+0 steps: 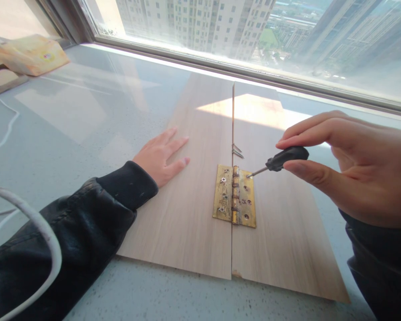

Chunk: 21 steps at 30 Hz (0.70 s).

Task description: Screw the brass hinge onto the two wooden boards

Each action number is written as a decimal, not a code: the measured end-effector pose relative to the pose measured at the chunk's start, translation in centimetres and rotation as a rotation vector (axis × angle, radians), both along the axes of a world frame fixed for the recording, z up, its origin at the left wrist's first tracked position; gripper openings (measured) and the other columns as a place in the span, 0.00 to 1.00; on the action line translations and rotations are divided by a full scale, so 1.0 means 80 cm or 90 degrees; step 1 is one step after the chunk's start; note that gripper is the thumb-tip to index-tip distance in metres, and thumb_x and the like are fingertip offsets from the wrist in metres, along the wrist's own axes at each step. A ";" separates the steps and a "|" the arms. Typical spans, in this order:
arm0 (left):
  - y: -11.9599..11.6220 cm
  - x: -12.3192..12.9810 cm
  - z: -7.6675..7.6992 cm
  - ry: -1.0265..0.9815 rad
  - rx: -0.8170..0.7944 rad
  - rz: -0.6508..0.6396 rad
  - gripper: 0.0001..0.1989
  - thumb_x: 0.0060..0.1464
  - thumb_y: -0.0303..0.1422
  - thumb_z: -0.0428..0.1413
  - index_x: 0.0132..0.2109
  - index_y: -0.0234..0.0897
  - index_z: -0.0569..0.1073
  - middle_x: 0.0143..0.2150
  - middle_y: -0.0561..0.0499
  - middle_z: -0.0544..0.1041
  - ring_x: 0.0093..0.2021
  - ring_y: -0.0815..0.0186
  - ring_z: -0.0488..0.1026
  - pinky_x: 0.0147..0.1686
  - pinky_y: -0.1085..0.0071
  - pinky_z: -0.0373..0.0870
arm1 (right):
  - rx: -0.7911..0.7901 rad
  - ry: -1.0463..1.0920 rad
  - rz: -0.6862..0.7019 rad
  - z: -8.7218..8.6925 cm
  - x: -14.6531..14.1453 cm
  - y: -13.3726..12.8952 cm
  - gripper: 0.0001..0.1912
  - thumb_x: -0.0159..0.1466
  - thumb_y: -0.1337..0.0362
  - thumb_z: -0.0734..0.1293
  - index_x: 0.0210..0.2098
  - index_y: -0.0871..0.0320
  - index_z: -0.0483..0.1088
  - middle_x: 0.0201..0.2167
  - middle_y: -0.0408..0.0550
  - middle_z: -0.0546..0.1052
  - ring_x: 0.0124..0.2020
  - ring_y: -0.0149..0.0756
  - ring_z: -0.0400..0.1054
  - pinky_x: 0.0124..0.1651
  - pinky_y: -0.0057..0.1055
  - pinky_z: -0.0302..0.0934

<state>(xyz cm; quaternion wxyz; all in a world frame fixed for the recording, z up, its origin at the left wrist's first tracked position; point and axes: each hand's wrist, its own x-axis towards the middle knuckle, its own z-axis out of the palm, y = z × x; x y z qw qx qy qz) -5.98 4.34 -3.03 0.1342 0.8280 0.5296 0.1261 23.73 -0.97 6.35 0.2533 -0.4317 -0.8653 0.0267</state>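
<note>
Between thumb and fingers, my right hand (pixel 361 165) grips the black handle of a small screwdriver (pixel 287 158). Its tip meets the top hole of the right leaf of a brass hinge (pixel 235 196), where a screw head seems to sit. The hinge lies flat across the seam of two pale wooden boards. Screws show in the left leaf; lower holes in the right leaf look unfilled. My left hand (pixel 163 156) rests flat, fingers spread, on the left board (pixel 187 214). A few loose screws (pixel 238 151) lie by the seam above the hinge, partly on the right board (pixel 280 249).
The boards lie on a speckled pale counter (pixel 173 294) beneath a window (pixel 203 31). A tissue pack (pixel 33 55) stands at the back left. A white cable (pixel 50 240) loops in front of my left sleeve. The right board has a chipped corner near the seam.
</note>
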 end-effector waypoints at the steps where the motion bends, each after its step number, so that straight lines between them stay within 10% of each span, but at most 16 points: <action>1: 0.000 0.000 0.000 -0.001 0.000 -0.001 0.31 0.60 0.45 0.47 0.65 0.34 0.62 0.71 0.37 0.52 0.70 0.51 0.52 0.67 0.56 0.49 | 0.033 -0.025 -0.019 0.001 -0.001 -0.001 0.11 0.62 0.54 0.66 0.41 0.52 0.70 0.41 0.44 0.76 0.41 0.36 0.70 0.36 0.35 0.64; 11: 0.000 -0.001 -0.002 -0.003 0.003 -0.002 0.31 0.60 0.45 0.47 0.65 0.34 0.62 0.71 0.36 0.52 0.70 0.52 0.51 0.67 0.57 0.49 | 0.197 -0.110 -0.126 -0.005 -0.011 -0.005 0.18 0.63 0.49 0.65 0.28 0.57 0.62 0.22 0.39 0.68 0.19 0.24 0.58 0.23 0.30 0.51; 21: 0.001 0.000 0.000 0.005 -0.003 0.005 0.31 0.60 0.46 0.47 0.65 0.34 0.62 0.71 0.37 0.52 0.70 0.53 0.51 0.67 0.57 0.49 | 0.267 -0.090 -0.148 -0.010 -0.016 -0.004 0.22 0.61 0.52 0.67 0.18 0.55 0.56 0.13 0.36 0.54 0.16 0.24 0.44 0.21 0.29 0.42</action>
